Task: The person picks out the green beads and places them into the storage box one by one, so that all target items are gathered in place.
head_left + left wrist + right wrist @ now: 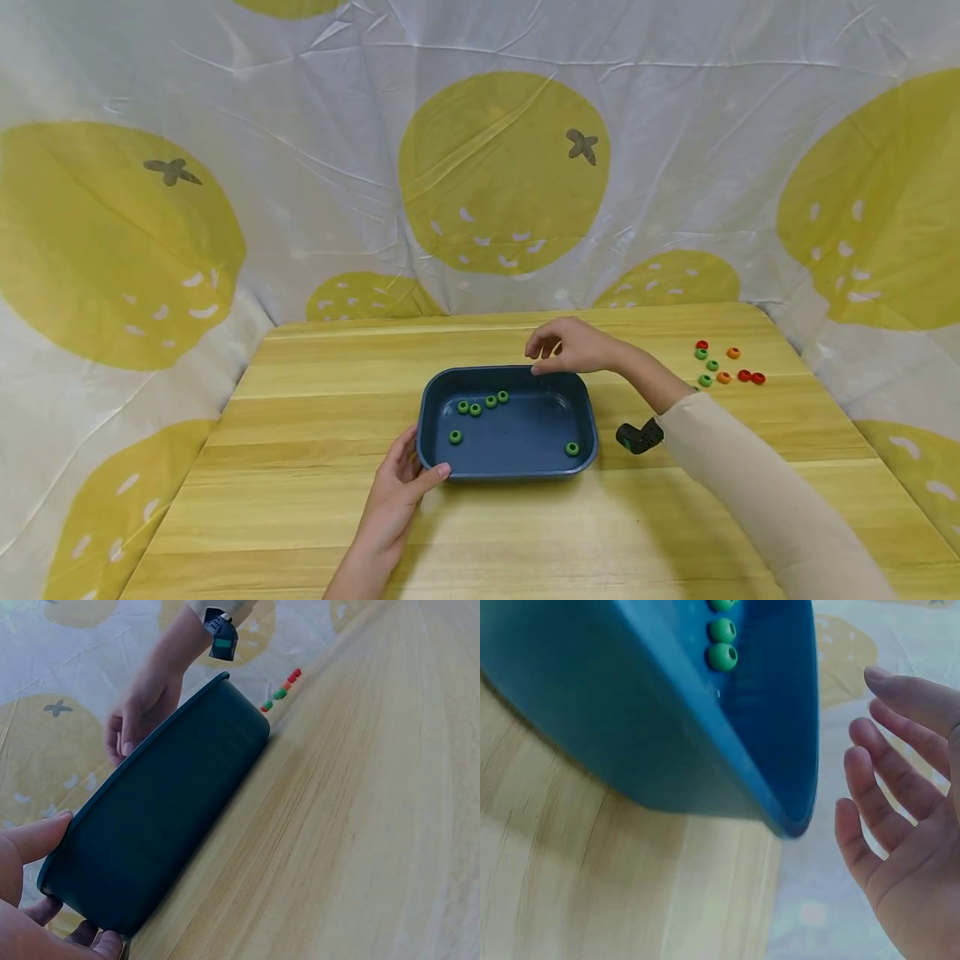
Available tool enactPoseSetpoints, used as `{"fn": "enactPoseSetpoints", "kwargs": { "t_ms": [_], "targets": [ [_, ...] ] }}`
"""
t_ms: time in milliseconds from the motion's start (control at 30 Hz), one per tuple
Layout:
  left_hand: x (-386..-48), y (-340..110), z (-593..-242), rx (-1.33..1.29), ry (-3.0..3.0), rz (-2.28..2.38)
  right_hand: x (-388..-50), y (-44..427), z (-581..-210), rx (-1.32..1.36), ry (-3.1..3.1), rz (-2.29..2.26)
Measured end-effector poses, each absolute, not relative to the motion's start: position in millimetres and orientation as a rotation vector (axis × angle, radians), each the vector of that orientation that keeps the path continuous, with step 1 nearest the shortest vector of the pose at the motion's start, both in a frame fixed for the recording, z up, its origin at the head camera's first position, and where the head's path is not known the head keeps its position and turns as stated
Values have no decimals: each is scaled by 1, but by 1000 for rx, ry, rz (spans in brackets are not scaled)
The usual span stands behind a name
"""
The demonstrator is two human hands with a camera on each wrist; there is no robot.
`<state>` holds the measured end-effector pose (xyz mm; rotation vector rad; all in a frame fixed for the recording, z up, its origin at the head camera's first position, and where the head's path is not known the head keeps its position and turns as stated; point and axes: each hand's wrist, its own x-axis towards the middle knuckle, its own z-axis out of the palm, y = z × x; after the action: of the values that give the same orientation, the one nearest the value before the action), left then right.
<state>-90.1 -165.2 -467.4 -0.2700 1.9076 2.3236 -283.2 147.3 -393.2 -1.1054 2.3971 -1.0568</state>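
A dark blue bin (510, 477) stands on the table with several green beads (475, 410) scattered on its floor. My left hand (393, 492) grips its left end, thumb on the rim and fingers against the outer wall, as the left wrist view also shows at the bin (150, 817). Above the far rim, toward the right, hovers my right hand (573, 346); its fingers are loosely bent and hold nothing. In the right wrist view the right hand (907, 795) is spread beside the bin wall (652, 742), apart from it, with green beads (722, 657) inside.
Red beads (744, 375), orange beads (733, 353) and green beads (712, 365) lie loose at the table's back right. A black wrist device (640, 437) shows beside the right sleeve (765, 492). Behind the table (300, 467) hangs a cloth (322, 208) with yellow fruit shapes.
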Motion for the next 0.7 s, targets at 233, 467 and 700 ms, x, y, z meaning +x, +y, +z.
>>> {"fn": "enactPoseSetpoints", "kwargs": {
  "t_ms": [233,467,700],
  "targets": [
    [-89,-166,-468,-265,1904,2331,-281,170,-395,-1042,2410,-1107],
    [-90,-166,-468,-281,1912,2318,-280,195,-400,-975,2446,-1128],
    [-90,-166,-468,-276,1899,2326,-278,217,-401,-902,2507,-1110]
  ]
}}
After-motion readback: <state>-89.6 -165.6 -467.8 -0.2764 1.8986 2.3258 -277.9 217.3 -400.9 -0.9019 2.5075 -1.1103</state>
